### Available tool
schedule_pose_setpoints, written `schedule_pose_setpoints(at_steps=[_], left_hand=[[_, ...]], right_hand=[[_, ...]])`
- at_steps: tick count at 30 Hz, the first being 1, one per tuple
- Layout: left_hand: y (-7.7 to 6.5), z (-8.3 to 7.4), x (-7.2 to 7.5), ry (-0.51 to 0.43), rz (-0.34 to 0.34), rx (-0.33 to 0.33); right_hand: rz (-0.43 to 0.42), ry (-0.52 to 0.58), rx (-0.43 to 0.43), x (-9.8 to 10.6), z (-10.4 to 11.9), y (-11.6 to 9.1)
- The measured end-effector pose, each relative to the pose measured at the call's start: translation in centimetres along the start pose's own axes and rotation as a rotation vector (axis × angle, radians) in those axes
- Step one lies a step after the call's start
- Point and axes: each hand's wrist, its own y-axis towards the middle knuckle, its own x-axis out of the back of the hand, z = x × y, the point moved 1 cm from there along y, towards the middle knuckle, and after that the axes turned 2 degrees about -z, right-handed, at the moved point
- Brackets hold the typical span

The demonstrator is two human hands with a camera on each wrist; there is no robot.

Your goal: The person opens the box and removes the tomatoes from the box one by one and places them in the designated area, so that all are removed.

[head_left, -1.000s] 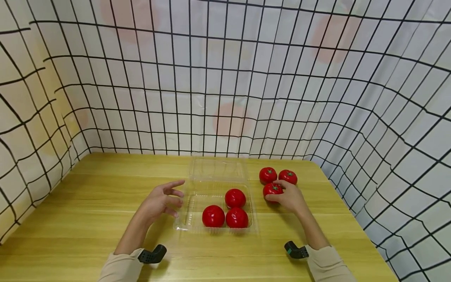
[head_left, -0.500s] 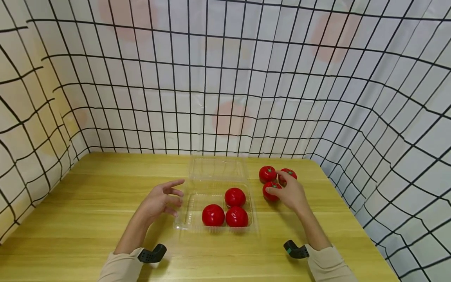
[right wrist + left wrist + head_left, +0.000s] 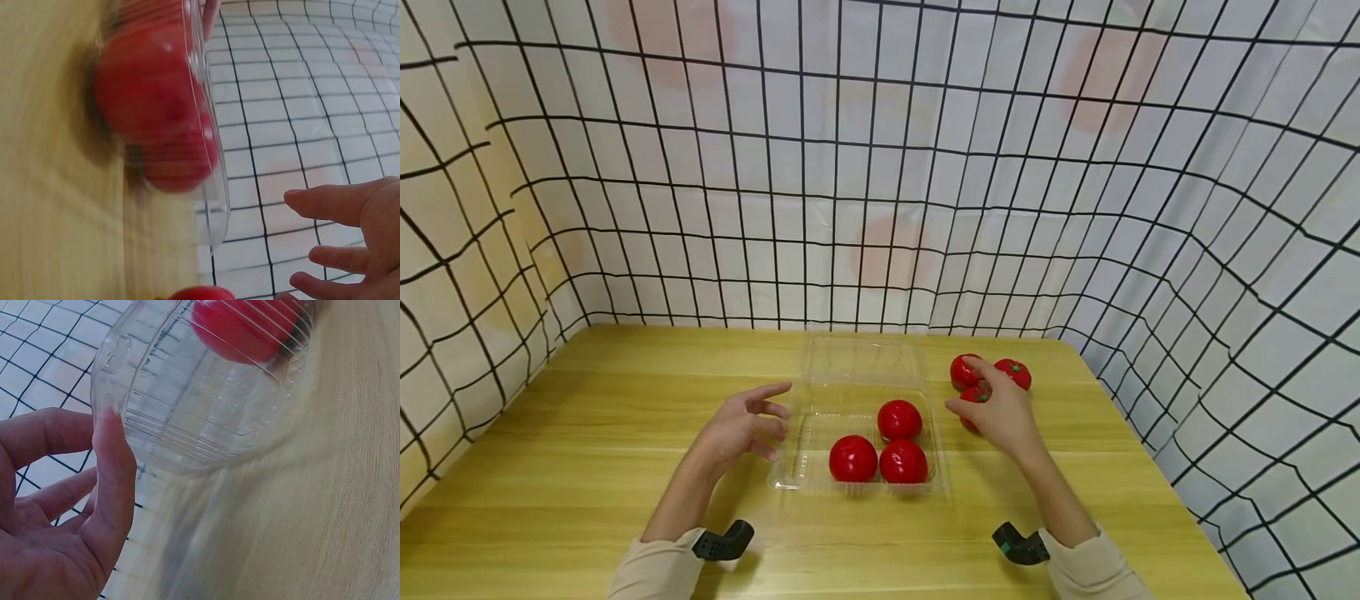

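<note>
On the wooden table sits the clear box; beside it the left hand is loose, contact unclear. With the right hand parted, empty, above three tomatoes rightward, I'd curl gently round one, sparing its neighbours.

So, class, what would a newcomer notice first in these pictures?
Probably three glossy round red tomatoes in the open clear plastic container on the yellow wooden table. Next, right of the container, three more red tomatoes, some partly behind the bare right hand. Behind the table is a black grid.
</note>
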Motion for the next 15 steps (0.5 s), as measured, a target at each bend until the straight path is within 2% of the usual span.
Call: schedule_pose_setpoints(at_steps=[10,15], left_hand=[[-0.2,-0.1,0.0,0.001,-0.012,0.008],[-0.2,-0.1,-0.1,0.002,-0.013,0.004]], right_hand=[[0.05,0.068,0.025,-1.0,1.4,-1.0],[0.068,0.065,0.047,-2.0,1.9,-1.3]])
